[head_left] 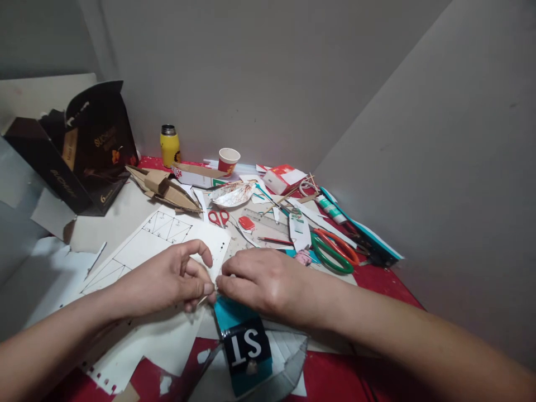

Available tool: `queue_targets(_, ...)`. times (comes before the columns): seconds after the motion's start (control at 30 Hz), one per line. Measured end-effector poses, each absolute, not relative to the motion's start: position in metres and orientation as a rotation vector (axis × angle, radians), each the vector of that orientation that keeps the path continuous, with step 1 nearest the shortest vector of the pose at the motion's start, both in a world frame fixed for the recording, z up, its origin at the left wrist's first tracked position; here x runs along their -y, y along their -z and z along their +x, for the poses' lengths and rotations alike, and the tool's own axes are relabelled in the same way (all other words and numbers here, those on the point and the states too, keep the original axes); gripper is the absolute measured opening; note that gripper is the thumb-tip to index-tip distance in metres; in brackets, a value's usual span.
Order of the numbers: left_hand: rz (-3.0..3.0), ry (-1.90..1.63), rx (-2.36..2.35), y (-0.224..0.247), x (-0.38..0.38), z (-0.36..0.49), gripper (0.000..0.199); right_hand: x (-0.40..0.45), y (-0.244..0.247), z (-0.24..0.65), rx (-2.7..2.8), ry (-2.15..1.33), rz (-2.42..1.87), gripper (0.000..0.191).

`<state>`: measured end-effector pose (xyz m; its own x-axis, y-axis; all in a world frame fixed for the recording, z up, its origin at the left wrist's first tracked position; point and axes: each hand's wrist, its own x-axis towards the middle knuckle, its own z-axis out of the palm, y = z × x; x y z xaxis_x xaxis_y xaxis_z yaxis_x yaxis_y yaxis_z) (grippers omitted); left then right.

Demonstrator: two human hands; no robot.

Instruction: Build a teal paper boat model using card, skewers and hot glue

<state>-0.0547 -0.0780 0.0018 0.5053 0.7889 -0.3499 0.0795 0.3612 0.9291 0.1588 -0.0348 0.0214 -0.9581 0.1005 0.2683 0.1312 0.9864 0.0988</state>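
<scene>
My left hand [180, 276] is closed, thumb pinched against the fingers, while its index finger curls up apart. A thin pale sliver shows under its fingertips, too small to name. My right hand [268, 279] is closed as well, its fingertips meeting those of the left. Whatever the two pinch between them is hidden. Just below the right fingers lies a teal and black card piece [247, 349] with white letters; I cannot tell whether they touch it. Under my left hand spreads a white paper sheet [167, 223] with drawn triangles and squares.
Beyond my hands lie red scissors [219, 216], a pencil [275, 241], green-handled scissors [330, 254] and a cardboard boat shape [163, 187]. A yellow bottle [170, 146], a paper cup [228, 161] and a dark box [96, 151] stand near grey walls.
</scene>
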Motion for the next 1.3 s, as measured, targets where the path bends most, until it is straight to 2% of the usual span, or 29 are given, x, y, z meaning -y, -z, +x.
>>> queue_targets(0.07, 1.161, -0.544, -0.981, -0.003, 0.078, -0.054, 0.021, 0.035, -0.022, 0.16, 2.896, 0.173, -0.177, 0.024)
queue_targets(0.2, 1.37, -0.465, -1.14, -0.007, 0.08, -0.05, 0.005, 0.037, -0.022, 0.158, 2.938, 0.192, -0.196, 0.022)
queue_targets(0.3, 1.659, -0.419, -1.31, -0.012, 0.084, -0.044, 0.019, 0.037, -0.02, 0.156, 2.938, 0.203, -0.221, 0.02)
queue_targets(0.47, 2.066, -0.4, -1.459, -0.015, 0.092, -0.035, 0.021, 0.04, -0.017, 0.157, 2.977, 0.165, -0.304, 0.021)
queue_targets(0.7, 2.247, -0.624, -1.532, -0.013, 0.088, -0.025, 0.023, 0.041, -0.013, 0.156, 2.811, -0.002, -0.529, 0.022)
queue_targets(0.87, 1.824, -0.914, -1.502, -0.014, 0.073, -0.019, 0.016, 0.038, -0.012, 0.152, 2.412, -0.412, -0.82, 0.018)
queue_targets(0.93, 1.815, -0.991, -1.476, -0.014, 0.075, -0.014, 0.017, 0.036, -0.013, 0.152, 2.371, -0.374, -0.843, 0.018)
queue_targets(1.0, 2.104, -1.024, -1.442, -0.014, 0.083, -0.009, 0.019, 0.03, -0.014, 0.154, 2.361, -0.251, -0.872, 0.019)
queue_targets(1.07, 2.465, -0.972, -1.308, -0.015, 0.091, -0.007, 0.024, 0.023, -0.015, 0.16, 2.324, -0.241, -0.963, 0.019)
queue_targets(1.13, 2.555, -0.889, -1.238, -0.015, 0.092, -0.012, 0.027, 0.015, -0.016, 0.168, 2.248, -0.387, -1.039, 0.019)
queue_targets(1.23, 2.378, -0.875, -1.53, -0.008, 0.077, -0.034, 0.027, 0.011, -0.017, 0.186, 2.182, -0.593, -1.017, 0.015)
queue_targets(1.3, 2.277, -0.656, -1.667, 0.003, 0.066, -0.053, 0.029, 0.015, -0.014, 0.198, 2.195, -0.654, -0.976, 0.015)
